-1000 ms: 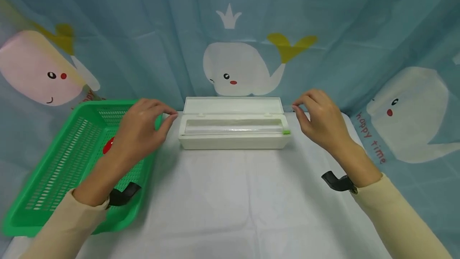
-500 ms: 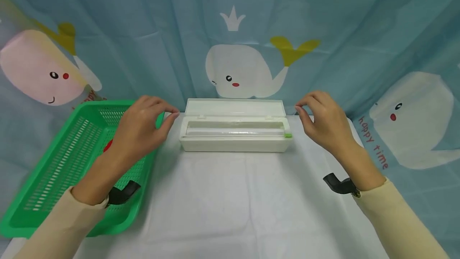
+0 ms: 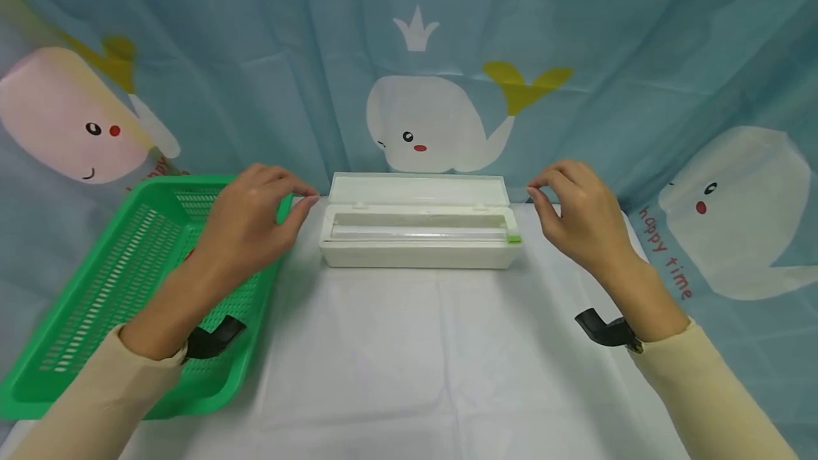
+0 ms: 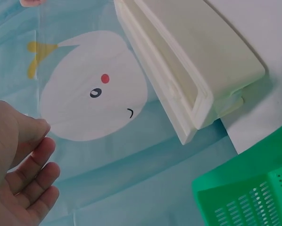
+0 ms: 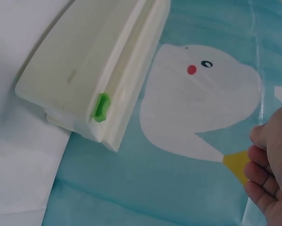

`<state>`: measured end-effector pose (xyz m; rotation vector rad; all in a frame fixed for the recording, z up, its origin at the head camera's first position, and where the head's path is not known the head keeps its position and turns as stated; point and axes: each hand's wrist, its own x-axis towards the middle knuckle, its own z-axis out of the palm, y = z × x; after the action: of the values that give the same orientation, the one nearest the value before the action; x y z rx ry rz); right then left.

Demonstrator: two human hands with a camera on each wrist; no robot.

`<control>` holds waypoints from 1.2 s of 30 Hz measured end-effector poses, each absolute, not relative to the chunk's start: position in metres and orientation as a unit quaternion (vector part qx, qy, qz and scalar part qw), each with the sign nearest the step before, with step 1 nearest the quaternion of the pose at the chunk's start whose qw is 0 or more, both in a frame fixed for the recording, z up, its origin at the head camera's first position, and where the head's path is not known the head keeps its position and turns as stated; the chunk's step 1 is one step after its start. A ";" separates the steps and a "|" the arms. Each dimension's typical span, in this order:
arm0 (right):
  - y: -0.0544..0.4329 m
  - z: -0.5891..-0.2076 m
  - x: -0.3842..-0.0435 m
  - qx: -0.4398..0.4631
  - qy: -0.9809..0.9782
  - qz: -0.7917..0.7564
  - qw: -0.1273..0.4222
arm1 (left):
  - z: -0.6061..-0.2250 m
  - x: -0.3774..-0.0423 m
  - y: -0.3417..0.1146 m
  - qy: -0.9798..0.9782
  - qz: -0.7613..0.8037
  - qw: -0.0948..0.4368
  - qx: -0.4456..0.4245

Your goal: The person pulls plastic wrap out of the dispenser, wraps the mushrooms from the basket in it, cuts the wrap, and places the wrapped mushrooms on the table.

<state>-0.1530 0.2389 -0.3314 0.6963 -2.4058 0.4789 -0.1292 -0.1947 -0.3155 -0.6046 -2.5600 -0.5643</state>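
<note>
A clear sheet of cling film (image 5: 261, 87) spans between the two hands, its edge showing as a thin bright line in the right wrist view. My left hand (image 3: 252, 215) pinches one corner between thumb and index finger, other fingers loosely curled. At the opposite corner, my right hand (image 3: 583, 215) pinches the film the same way. Between the hands sits a white cling film box (image 3: 422, 255), its lid (image 3: 418, 190) tipped back and a roll (image 3: 418, 233) inside. A green slide cutter (image 5: 102, 107) is at the box's right end.
A green slotted basket (image 3: 192, 182) stands on the left, partly under the left forearm, with a red thing (image 3: 189, 254) mostly hidden inside. White cloth (image 3: 441, 360) covers the table. A blue whale-print curtain (image 3: 268, 105) hangs right behind the box.
Both hands hold almost the same place and keep their pinch on the film. The head view shifts slightly, and the left forearm now covers more of the red thing.
</note>
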 end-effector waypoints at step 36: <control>0.245 -0.313 -0.149 0.286 -0.893 0.183 0.295 | -0.294 -0.126 -0.188 -0.922 -0.204 0.231 -0.235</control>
<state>-0.1494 0.2448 -0.3130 0.7612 -2.3777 0.4865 -0.1257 -0.1879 -0.2943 -0.6455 -2.5349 -0.5611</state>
